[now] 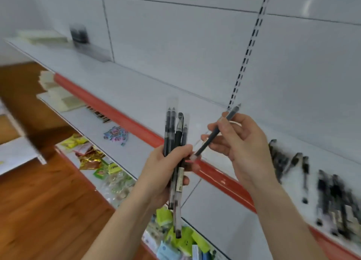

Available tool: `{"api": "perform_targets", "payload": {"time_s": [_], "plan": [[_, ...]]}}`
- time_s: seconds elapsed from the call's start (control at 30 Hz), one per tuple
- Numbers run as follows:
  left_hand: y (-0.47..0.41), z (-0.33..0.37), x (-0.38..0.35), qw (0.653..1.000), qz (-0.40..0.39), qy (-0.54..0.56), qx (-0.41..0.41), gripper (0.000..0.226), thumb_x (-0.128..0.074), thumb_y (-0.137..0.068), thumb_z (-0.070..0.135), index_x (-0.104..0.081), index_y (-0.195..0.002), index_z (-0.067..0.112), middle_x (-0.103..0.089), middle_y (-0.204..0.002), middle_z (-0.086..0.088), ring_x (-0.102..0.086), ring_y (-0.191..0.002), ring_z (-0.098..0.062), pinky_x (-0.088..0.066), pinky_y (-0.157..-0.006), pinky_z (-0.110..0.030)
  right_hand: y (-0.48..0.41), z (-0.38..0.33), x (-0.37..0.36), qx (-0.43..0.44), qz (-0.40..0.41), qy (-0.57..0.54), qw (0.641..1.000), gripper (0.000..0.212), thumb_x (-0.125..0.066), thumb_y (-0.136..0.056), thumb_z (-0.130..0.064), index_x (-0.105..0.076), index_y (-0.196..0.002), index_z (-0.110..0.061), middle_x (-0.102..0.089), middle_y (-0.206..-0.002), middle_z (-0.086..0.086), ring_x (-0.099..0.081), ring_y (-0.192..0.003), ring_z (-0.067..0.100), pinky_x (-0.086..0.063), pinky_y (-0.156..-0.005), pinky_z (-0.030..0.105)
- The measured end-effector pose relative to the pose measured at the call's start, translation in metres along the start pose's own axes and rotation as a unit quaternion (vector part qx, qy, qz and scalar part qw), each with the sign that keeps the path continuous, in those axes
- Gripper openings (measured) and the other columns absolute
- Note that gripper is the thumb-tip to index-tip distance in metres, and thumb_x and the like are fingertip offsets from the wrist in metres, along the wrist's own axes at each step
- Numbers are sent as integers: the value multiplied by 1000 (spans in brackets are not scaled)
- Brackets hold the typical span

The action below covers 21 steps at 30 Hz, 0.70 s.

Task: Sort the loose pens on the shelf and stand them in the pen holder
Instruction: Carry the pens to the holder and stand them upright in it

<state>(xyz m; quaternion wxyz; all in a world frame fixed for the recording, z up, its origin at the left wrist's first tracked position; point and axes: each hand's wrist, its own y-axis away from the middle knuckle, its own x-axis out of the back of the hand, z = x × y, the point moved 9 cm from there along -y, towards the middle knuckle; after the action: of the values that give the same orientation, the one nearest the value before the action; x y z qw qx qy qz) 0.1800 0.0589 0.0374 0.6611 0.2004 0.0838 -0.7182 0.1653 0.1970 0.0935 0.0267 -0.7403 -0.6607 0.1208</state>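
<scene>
Head view, and both hands were up in front of the white shelf (136, 95), just above its red front strip (117, 111). The left hand (162, 173) had its fingers and thumb wrapped round a bundle of pens (173, 130), held nearly upright. Dark caps and clear sleeves stuck out above the fist, and the barrels hung down below it. How many pens were in there was hard to say, four or five perhaps.

Over to the right hand (244, 148), which pinched a single dark pen (214, 132) between thumb and fingertips while the other fingers stayed loosely spread. That pen lay on a slant. Its upper end pointed up and to the right, and its lower, clear end was right at the left thumb, beside the bundle. Whether the two actually touched could not be told.

More loose pens (332, 201) lay scattered on the shelf well to the right, badly smeared by motion blur. Far off at the left end of the shelf sat a dark, blurred object (78, 34), possibly the holder, though it was too soft to call.

Behind it all, a slotted rail (248, 50) ran up the white wall. A lower shelf (97, 119) carried bright packets (91, 156), and a wooden floor (48, 211) showed at the left.
</scene>
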Motion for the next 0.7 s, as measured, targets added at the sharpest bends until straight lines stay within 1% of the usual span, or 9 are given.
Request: {"api": "perform_targets", "payload": {"time_s": [0.03,0.1,0.17,0.23,0.3,0.43,0.53,0.6,0.7], "plan": [[3,9,25,1000,14,-1,-7,6,-58,-86,9,-54,-82,5,-62,-69,-10,-57,-46,-12,-39,-34,-18,0,6,-28,0,-13,-3,1000,8,-54,-90,-14,-53,-96,-19,-73,-75,-2,-72,-70,20,-54,-56,21],[8,27,76,999,46,-4,-27,7,-58,-86,7,-54,-80,5,-62,-60,-5,-53,-43,-11,-38,-35,-19,0,19,-85,-3,-41,-8,999,10,-55,-90,-13,-52,-95,-20,-74,-77,-1,-72,-72,20,-56,-59,24],[13,45,125,996,77,-5,-49,7,-57,-86,5,-53,-80,6,-60,-56,-1,-48,-42,-10,-37,-36,-18,1,32,-136,-13,-71,-14,997,9,-55,-91,-15,-52,-94,-22,-74,-78,0,-71,-71,17,-57,-63,25],[19,59,173,991,119,2,-58,7,-56,-87,3,-52,-81,6,-58,-57,-2,-45,-41,-9,-37,-36,-18,2,44,-184,-26,-105,-22,994,5,-54,-91,-19,-54,-89,-24,-73,-77,0,-71,-68,15,-56,-62,23],[25,71,220,984,164,8,-65,6,-57,-87,4,-52,-84,5,-58,-60,-4,-45,-42,-9,-37,-36,-19,0,53,-229,-27,-137,-26,990,7,-55,-90,-21,-56,-84,-22,-72,-74,-4,-71,-66,17,-55,-59,21],[35,89,308,963,258,43,-71,8,-63,-84,10,-56,-86,6,-56,-57,-1,-49,-45,-9,-41,-38,-20,-11,72,-314,-21,-194,-29,980,10,-55,-90,-17,-58,-81,-20,-71,-71,-5,-71,-63,19,-54,-56,21],[34,102,367,947,306,81,-64,10,-64,-83,12,-57,-88,5,-56,-62,-3,-49,-44,-8,-42,-38,-19,-28,89,-373,-15,-227,-10,974,14,-54,-91,-11,-53,-87,-25,-71,-68,-9,-70,-56,14,-52,-53,19],[26,112,404,939,323,105,-63,10,-63,-83,13,-56,-87,6,-57,-61,-2,-50,-43,-8,-42,-39,-19,-43,106,-412,-13,-251,13,968,15,-54,-91,-11,-51,-94,-25,-72,-74,-3,-70,-58,16,-52,-53,19],[3,129,456,930,334,137,-69,8,-60,-85,11,-54,-86,5,-57,-57,-2,-50,-42,-8,-43,-38,-18,-71,139,-467,-26,-280,53,958,18,-54,-91,-13,-48,-108,-17,-70,-88,7,-71,-63,16,-51,-53,18]]}}
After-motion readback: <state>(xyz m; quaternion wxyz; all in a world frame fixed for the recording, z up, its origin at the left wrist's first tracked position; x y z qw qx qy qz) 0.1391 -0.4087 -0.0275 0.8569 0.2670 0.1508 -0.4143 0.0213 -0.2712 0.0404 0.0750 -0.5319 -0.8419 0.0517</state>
